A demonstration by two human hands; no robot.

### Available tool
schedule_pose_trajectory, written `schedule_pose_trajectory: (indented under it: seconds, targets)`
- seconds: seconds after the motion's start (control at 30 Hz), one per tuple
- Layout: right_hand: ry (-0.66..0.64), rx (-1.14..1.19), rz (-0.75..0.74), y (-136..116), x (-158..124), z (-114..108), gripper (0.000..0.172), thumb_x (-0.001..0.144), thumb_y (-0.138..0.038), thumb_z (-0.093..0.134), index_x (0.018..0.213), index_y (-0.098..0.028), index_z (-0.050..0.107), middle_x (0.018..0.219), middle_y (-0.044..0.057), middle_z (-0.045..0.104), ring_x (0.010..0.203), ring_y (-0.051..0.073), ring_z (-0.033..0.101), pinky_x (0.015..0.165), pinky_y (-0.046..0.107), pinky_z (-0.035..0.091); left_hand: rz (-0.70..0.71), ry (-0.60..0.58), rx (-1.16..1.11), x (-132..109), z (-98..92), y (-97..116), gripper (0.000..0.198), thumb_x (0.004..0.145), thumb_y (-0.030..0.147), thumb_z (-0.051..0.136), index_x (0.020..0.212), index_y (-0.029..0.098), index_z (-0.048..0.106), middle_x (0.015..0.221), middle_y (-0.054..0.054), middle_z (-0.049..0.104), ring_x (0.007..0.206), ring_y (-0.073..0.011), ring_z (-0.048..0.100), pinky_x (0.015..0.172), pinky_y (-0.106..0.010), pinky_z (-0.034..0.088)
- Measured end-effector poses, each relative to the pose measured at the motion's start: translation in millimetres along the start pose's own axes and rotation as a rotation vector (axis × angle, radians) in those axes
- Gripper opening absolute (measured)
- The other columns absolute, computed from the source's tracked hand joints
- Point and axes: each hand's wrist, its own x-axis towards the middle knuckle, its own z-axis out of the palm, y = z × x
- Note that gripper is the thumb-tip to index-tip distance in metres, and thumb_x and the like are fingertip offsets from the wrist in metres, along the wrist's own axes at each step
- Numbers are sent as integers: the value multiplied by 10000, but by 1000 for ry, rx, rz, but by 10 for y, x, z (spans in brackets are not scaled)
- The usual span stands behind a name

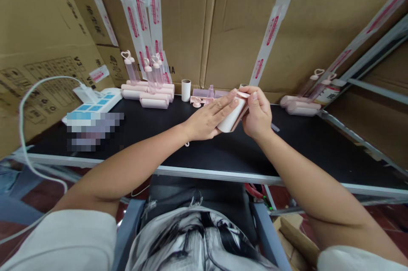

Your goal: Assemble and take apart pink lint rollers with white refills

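Above the black tabletop (pixel 159 143) both my hands hold a white roll (pixel 230 121) with a pink part at its far end. My left hand (pixel 208 120) lies along the roll's left side, fingers stretched over it. My right hand (pixel 258 113) grips the roll's far end, fingers curled round the pink part. Pink and white roller pieces (pixel 153 94) with clear handles lie at the back left. More pink parts (pixel 207 94) and a small white tube (pixel 186 89) sit just behind my hands.
Cardboard boxes (pixel 242 20) with pink-printed tape wall in the back and both sides. A white power strip (pixel 95 103) with a cable lies at the left. More roller pieces (pixel 302 107) rest at the right by a metal rail. A blurred patch covers something at left.
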Motion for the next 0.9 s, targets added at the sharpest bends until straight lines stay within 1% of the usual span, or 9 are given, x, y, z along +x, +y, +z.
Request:
schedule_pose_trajectory:
  seconds: [0.07, 0.13, 0.23, 0.33, 0.5, 0.6, 0.7, 0.9]
  targets:
    - [-29, 22, -45, 43, 15, -24, 385, 1026, -676, 647, 1107, -313, 748, 1055, 29, 756, 972, 230, 745, 949, 401, 610, -21, 14, -8, -5, 8, -10, 1230, 932, 61, 700, 1787, 376, -127, 1890, -174, -83, 1756, -381, 153, 1302, -645, 434]
    - [-58, 37, -80, 69, 23, -41, 338, 1056, -629, 630, 1134, -320, 744, 1076, 29, 759, 986, 229, 751, 952, 401, 609, -28, 19, -18, -4, 7, -22, 1230, 924, 48, 707, 1788, 414, -88, 1888, -146, -132, 1751, -398, 165, 1294, -642, 442]
    - [-71, -3, -126, 82, 25, -55, 313, 1084, -601, 594, 1146, -327, 731, 1080, 31, 752, 994, 230, 752, 953, 400, 607, 7, 34, -36, 4, -6, -35, 1176, 951, 59, 690, 1792, 427, -46, 1899, -119, -78, 1743, -378, 216, 1302, -631, 436]
    - [-67, -75, -130, 89, 27, -64, 355, 1095, -628, 544, 1151, -321, 713, 1083, 42, 745, 1011, 245, 751, 957, 419, 610, 14, 43, -44, 9, -12, -45, 1168, 951, 77, 712, 1795, 424, -17, 1901, -119, -46, 1741, -371, 230, 1304, -622, 435]
    - [-65, -108, -154, 105, 30, -72, 359, 1114, -609, 517, 1168, -317, 719, 1104, 46, 743, 1012, 239, 746, 945, 409, 604, 4, 31, -60, -2, 9, -62, 1203, 938, 92, 742, 1788, 450, -31, 1897, -123, -68, 1731, -388, 257, 1294, -634, 437]
    - [-61, -112, -171, 104, 29, -72, 347, 1123, -591, 512, 1166, -319, 723, 1082, 39, 734, 988, 228, 739, 917, 390, 600, -6, 24, -60, -8, 11, -55, 1213, 925, 61, 731, 1789, 447, -29, 1897, -124, -65, 1728, -387, 265, 1291, -626, 443]
    - [-70, -120, -158, 89, 25, -67, 364, 1123, -598, 509, 1148, -309, 729, 1052, 41, 725, 953, 223, 738, 880, 379, 602, -13, 10, -49, -1, 1, -35, 1210, 926, 47, 711, 1787, 447, -39, 1900, -117, -47, 1718, -384, 296, 1281, -620, 460]
    - [-50, -128, -130, 54, 19, -50, 399, 1110, -632, 517, 1115, -295, 732, 1043, 46, 722, 990, 229, 738, 886, 375, 608, -35, -5, -15, 15, -19, 2, 1217, 939, 117, 743, 1782, 467, -61, 1900, -131, -14, 1700, -412, 331, 1269, -646, 472]
